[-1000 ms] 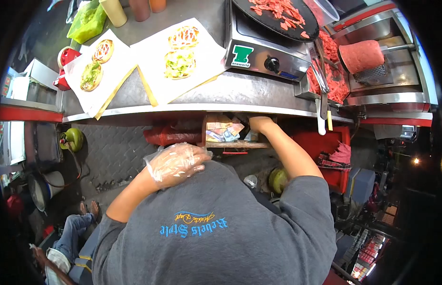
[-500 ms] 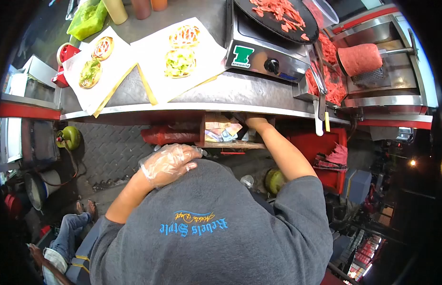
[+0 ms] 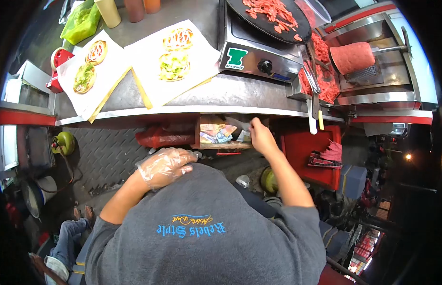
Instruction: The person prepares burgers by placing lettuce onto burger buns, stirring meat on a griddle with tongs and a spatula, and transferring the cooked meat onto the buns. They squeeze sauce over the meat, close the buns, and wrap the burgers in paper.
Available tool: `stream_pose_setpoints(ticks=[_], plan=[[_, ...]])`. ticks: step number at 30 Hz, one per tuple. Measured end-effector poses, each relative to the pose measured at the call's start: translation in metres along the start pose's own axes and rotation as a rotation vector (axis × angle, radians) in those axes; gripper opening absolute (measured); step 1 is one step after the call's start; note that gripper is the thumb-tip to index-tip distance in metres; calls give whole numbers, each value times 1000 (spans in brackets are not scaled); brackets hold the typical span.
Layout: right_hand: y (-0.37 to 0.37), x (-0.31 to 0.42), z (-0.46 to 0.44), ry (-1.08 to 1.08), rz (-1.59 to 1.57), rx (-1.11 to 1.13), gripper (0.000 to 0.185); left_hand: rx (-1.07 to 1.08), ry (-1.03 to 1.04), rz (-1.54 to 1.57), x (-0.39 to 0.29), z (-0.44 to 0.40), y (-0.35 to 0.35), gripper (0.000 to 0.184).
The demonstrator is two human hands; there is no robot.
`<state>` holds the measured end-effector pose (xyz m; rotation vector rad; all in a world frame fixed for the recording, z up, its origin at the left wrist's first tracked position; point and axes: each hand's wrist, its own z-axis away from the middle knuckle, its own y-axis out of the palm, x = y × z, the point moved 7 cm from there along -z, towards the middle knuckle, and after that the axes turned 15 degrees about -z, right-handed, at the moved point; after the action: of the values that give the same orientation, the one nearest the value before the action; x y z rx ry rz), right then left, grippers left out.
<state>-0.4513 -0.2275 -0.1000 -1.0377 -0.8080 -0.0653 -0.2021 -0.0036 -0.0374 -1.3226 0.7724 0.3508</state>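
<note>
My left hand (image 3: 165, 166), in a clear plastic glove, rests against the front of my shirt with its fingers close together; nothing shows in it. My bare right hand (image 3: 260, 135) is at the right end of an open drawer (image 3: 225, 146) under the counter, its fingers pinched on something thin and greyish that I cannot make out. Banknotes (image 3: 220, 133) lie in the drawer. Above, on the counter (image 3: 192, 98), two open buns (image 3: 176, 53) (image 3: 90, 66) with lettuce and sauce lie on white paper sheets.
A stove (image 3: 259, 59) carries a dark pan (image 3: 297, 28) with red meat strips. Beside it stand a tray of shredded meat (image 3: 327, 89), a knife (image 3: 311, 116) and a meat spit (image 3: 352, 58). Bottles (image 3: 108, 13) and a green lettuce bag (image 3: 80, 21) stand behind. A seated person's legs (image 3: 69, 237) show lower left.
My right hand has come up out of the drawer's right side, now with a thin greyish thing at its fingers. My left hand stays on my shirt. The view has shifted slightly.
</note>
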Motion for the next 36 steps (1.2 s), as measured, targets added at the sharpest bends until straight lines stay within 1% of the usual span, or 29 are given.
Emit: stream_pose_setpoints(ticks=[1, 2, 4, 6, 7, 8, 9, 10, 11, 12, 13, 14, 15, 16, 17, 18, 20, 22, 23, 24, 27, 28, 30, 31, 32, 33, 34, 35, 36], plan=[[-14, 13, 18, -86, -175, -163, 19, 17, -16, 8, 2, 0, 1, 32], [-22, 16, 33, -16, -338, -298, 20, 18, -23, 4, 5, 1, 3, 32], [-12, 21, 55, -140, -992, -420, 25, 20, -41, -9, 9, -2, 7, 33], [10, 18, 79, 14, -960, -150, 23, 73, -35, -19, 9, -9, 8, 35], [25, 21, 91, 51, -919, -22, 19, 103, -35, -30, 9, -11, 9, 35], [44, 27, 98, 111, -1024, 102, 16, 132, -2, -21, 9, -14, 12, 36], [57, 18, 101, 92, -692, 216, 17, 154, 19, -18, 11, -18, 17, 37], [59, 26, 101, -166, -465, 101, 16, 169, 28, -20, 15, -20, 21, 38], [67, 31, 98, -302, -313, 35, 15, 198, 42, -15, 16, -23, 23, 38], [74, 26, 94, -274, -302, 6, 17, 224, 54, -6, 18, -26, 27, 38], [79, 19, 90, -247, -287, -24, 20, 232, 150, 24, 26, -29, 44, 37], [83, 10, 85, -276, -255, -114, 25, 236, 249, 51, 30, -32, 55, 37], [84, 6, 79, -326, -143, -168, 24, 264, 208, 48, 29, -36, 53, 38], [85, 3, 75, -347, -108, -174, 24, 293, 171, 47, 28, -40, 52, 38], [84, 8, 70, -400, -94, -193, 19, 286, 190, 11, 33, -43, 58, 42], [83, 8, 69, -454, -119, -216, 24, 328, 163, -18, 29, -46, 51, 44], [81, 3, 66, -480, -150, -234, 25, 243, 220, 50, 37, -47, 65, 45], [72, 11, 54, -467, -200, -220, 26, 237, 132, 32, 43, -48, 72, 49], [69, 16, 41, -471, -225, -213, 26, 170, 41, 22, 44, -51, 61, 52], [66, 16, 29, -438, -226, -216, 21, 158, 1, 25, 45, -56, 53, 53], [60, 10, -8, -467, -279, -277, 20, 125, -135, 15, 56, -74, 34, 54], [59, 7, -22, -436, -254, -296, 20, 42, -119, -1, 62, -79, 33, 55], [58, -3, -45, -222, -239, -233, 19, -41, -197, -39, 69, -83, 33, 58], [55, 3, -47, -235, -197, -234, 18, -52, -204, -23, 66, -84, 32, 60], [54, 6, -47, -186, -153, -197, 17, -67, -214, -10, 62, -82, 31, 61], [57, 10, -45, -186, -103, -166, 17, -161, -169, -44, 42, -72, 12, 59], [63, 19, -46, -202, -57, -130, 17, -83, -99, -13, 24, -67, -2, 54], [72, 39, -44, -241, -38, -37, 17, -54, 7, 48, 1, -51, -23, 50], [84, 64, -39, -284, -18, 60, 18, -56, 133, 23, -7, -41, -18, 48]])
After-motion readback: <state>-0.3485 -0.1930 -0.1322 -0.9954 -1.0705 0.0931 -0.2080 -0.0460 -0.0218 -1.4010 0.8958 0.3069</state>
